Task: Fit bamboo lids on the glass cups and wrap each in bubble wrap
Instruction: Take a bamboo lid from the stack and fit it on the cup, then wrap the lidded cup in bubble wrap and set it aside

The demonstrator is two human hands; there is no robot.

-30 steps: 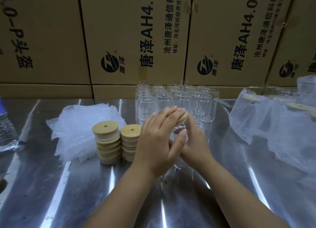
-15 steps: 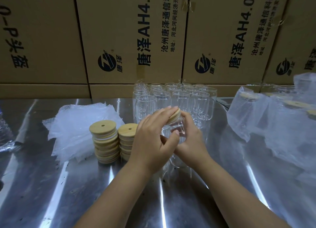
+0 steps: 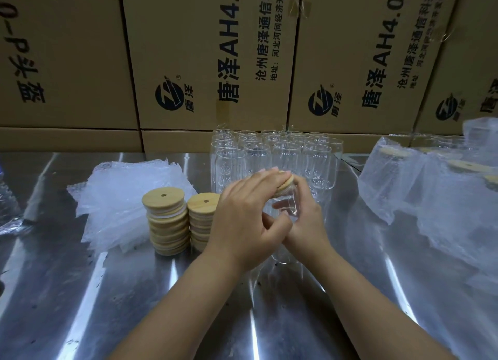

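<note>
Flatter than a second ago, the left hand [image 3: 242, 219] presses straight fingers on the bamboo lid [image 3: 286, 183] atop the glass cup [image 3: 285, 210]; the right hand [image 3: 307, 224] grips the near-upright cup below, so the push should run down its long axis.

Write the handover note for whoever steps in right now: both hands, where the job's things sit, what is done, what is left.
Left hand: fingers lie across the top of a bamboo lid, pressing it onto the glass cup. I cannot tell whether it is fully seated.
Right hand: grips that cup's body.
Things, on the steel table: two lid stacks left of the hands, the bubble wrap pile further left, and bare cups clustered behind.
Done: wrapped cups with lids lie at right.
Left: check this lid, wrap this cup, then lid and wrap the bare cups.
</note>
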